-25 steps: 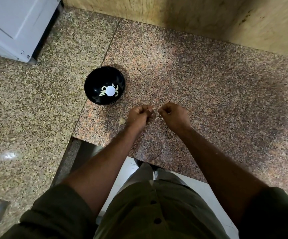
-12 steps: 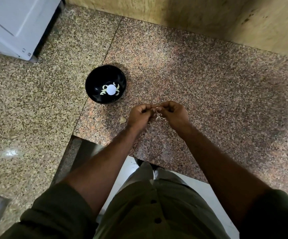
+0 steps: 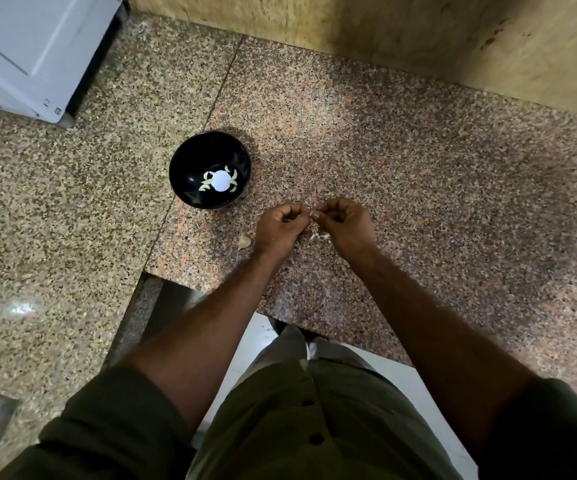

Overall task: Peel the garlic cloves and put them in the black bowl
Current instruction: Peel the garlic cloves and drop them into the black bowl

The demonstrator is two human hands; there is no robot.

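Note:
The black bowl [image 3: 190,157] stands on the granite counter, left of my hands, with several pale peeled garlic cloves [image 3: 205,184] around a white disc at its bottom. My left hand [image 3: 278,226] and my right hand [image 3: 344,223] meet fingertip to fingertip just right of the bowl, both curled and pinching one small garlic clove [image 3: 312,213] between them. The clove is mostly hidden by my fingers. An unpeeled clove [image 3: 244,242] lies on the counter beside my left wrist. Loose papery skin [image 3: 318,235] lies under my right hand.
A white appliance [image 3: 34,46] sits at the back left. A stained wall [image 3: 418,36] runs along the far edge of the counter [image 3: 436,168]. The counter's front edge is cut out where I stand.
My hands have shifted slightly while working the clove between the fingertips. More papery skin now lies under my right hand. The bowl has not moved.

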